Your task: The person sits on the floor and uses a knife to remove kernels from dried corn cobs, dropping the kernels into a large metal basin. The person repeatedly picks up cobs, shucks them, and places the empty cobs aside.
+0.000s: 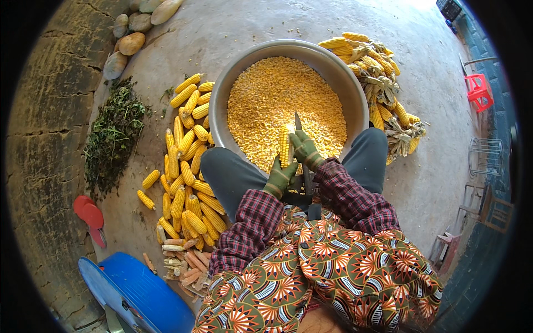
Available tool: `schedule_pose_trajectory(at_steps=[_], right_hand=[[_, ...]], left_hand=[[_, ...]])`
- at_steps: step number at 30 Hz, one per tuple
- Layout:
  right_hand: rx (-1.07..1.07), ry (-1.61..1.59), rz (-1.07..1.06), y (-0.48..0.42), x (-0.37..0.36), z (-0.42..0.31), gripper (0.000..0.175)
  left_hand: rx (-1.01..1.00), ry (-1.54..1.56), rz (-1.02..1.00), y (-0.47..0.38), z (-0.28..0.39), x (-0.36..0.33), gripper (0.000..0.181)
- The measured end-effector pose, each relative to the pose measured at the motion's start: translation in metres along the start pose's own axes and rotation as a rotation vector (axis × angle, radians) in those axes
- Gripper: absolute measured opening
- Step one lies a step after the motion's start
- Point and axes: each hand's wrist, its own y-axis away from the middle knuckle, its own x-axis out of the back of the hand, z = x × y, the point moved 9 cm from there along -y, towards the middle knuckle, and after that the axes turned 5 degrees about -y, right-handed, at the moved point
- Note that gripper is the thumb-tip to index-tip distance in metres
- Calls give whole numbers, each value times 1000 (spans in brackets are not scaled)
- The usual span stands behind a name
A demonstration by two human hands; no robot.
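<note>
A partly shelled corn cob [284, 145] stands roughly lengthwise above a large metal basin [220, 83] that holds loose yellow kernels [283, 91]. My left hand [281, 177], in a green glove, grips the cob's lower end. My right hand [305, 147], gloved too, is closed against the cob's right side, where kernels are gone. A narrow metal blade or bar [297, 120] shows beyond my right fingers and again below that hand, running toward my lap; its middle is hidden by the hand.
Whole corn cobs [193, 222] are heaped left of the basin, with stripped cobs [195, 262] below them. Husked bundles [377, 68] lie at the right. Wilted greens [112, 133], gourds [132, 43], a blue plastic tub [141, 287] and a red stool [479, 92] stand farther out.
</note>
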Motion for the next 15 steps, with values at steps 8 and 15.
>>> schedule_pose_trajectory(at_steps=[8, 15], right_hand=[[-240, 19, 83, 15, 5, -12, 18], [-75, 14, -126, 20, -27, -15, 35]], left_hand=[[161, 112, -134, 3, -13, -4, 46], [167, 730, -28, -27, -42, 7, 48]])
